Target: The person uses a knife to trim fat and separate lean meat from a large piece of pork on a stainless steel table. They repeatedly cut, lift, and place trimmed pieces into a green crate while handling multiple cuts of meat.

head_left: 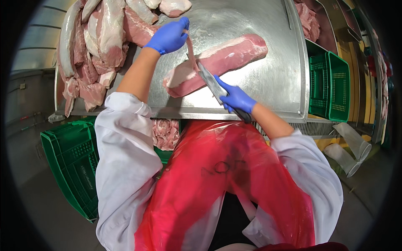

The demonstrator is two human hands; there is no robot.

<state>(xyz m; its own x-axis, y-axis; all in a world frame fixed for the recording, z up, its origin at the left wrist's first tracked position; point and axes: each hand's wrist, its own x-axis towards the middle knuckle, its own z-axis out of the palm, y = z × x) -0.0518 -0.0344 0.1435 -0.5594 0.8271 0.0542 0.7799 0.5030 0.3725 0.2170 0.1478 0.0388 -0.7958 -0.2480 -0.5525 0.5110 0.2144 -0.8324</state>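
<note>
My left hand (167, 37), in a blue glove, is raised above the steel worktop (284, 75), pinching a thin pink strip of meat (191, 50) that hangs down toward the long pork loin (234, 53). My right hand (236, 98), also gloved in blue, grips a dark-handled knife (211, 82) slanting up and left, its blade at the loin's near side beside the hanging strip. The loin lies diagonally on the worktop, pale fat along its upper side. A heap of raw cuts with white fat (94, 46) lies at the left, just behind my left hand.
Green crates stand right of the worktop (337, 88) and at lower left (67, 163). Meat trimmings (165, 134) show below the front edge. A metal tub with meat (307, 23) is at upper right. Pale, sleeve-like objects (356, 148) hang at the right. My red plastic apron fills the lower middle.
</note>
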